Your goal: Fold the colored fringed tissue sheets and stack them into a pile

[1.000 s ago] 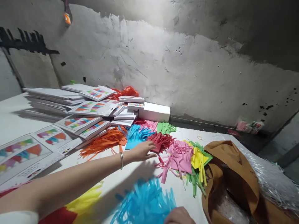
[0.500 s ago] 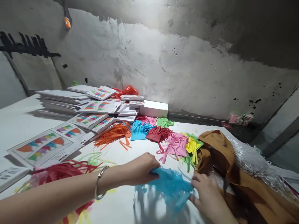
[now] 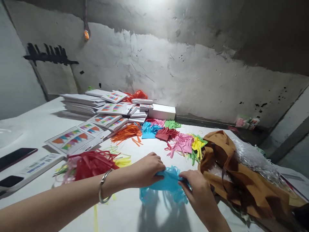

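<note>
Both my hands grip a bunch of light blue fringed paper (image 3: 166, 187) held just above the white table (image 3: 36, 125). My left hand (image 3: 147, 169), with a metal bangle on the wrist, closes on its left end. My right hand (image 3: 195, 188) pinches its right end. To the left of my left forearm lies a red fringed paper bunch (image 3: 93, 162) over yellow and green strips.
Orange, blue, red, pink, yellow and green fringed papers (image 3: 169, 138) lie further back. Stacks of printed cards (image 3: 96, 108) and a white box (image 3: 162, 111) stand by the wall. A brown cloth (image 3: 231, 164) over clear plastic lies at right. Two dark phones (image 3: 14, 156) lie far left.
My hands have drawn closer together on the blue fringed paper, bunching it up. One second ago my left hand was stretched out at the red fringed paper further back. The camera has tilted.
</note>
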The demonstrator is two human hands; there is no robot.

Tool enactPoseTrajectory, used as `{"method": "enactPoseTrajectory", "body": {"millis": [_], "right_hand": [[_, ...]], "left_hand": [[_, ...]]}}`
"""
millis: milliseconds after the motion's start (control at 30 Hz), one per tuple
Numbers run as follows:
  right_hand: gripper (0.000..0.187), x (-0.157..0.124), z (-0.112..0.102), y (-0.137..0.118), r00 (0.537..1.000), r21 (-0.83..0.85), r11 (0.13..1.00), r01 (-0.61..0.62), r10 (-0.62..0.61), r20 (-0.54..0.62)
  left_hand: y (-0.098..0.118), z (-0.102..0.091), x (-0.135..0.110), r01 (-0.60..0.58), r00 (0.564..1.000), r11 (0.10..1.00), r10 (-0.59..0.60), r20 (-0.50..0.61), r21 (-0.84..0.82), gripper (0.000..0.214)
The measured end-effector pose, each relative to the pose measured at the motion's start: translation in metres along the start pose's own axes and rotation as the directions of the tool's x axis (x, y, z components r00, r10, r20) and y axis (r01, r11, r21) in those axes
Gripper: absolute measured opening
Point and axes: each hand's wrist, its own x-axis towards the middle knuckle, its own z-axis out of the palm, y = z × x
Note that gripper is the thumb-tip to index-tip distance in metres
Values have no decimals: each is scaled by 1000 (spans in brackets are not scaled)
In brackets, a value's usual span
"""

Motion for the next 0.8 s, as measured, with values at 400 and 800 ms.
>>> {"method": "enactPoseTrajectory", "body": {"millis": [400,800], "right_hand": [[75,-25,6,-22,972,72,997,14,-31,235],[7,-29,-2,-15,935,144,972,-186,130,329]], "left_hand": [[32,35,-32,-36,998,999,34,-53,-33,13],[26,53,-49,177,983,949,-159,88,-259,16]]}}
